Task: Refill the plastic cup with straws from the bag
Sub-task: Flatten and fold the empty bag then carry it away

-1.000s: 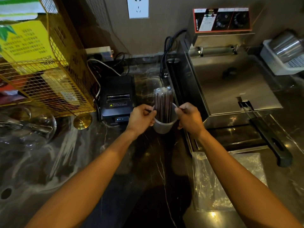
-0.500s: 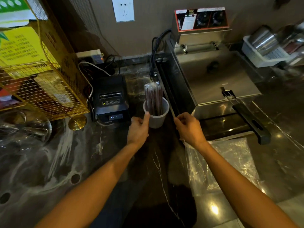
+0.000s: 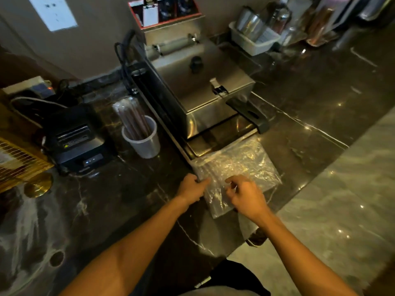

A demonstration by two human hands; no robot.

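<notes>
Beside the fryer [image 3: 192, 82], the plastic cup [image 3: 142, 142] stood upright, holding straws [image 3: 132, 118]. Nearer than the fryer, the bag [image 3: 239, 167] lay flat on the counter [image 3: 106, 199]; left hand [image 3: 191, 186] pinched its edge, right hand [image 3: 245, 194] rested curled on it, grip unclear.

fryer [image 3: 192, 82]: steel, lid shut, against the wall
printer [image 3: 79, 137]: black, left of fryer
basket [image 3: 254, 42]: white, holding what look like metal cups
</notes>
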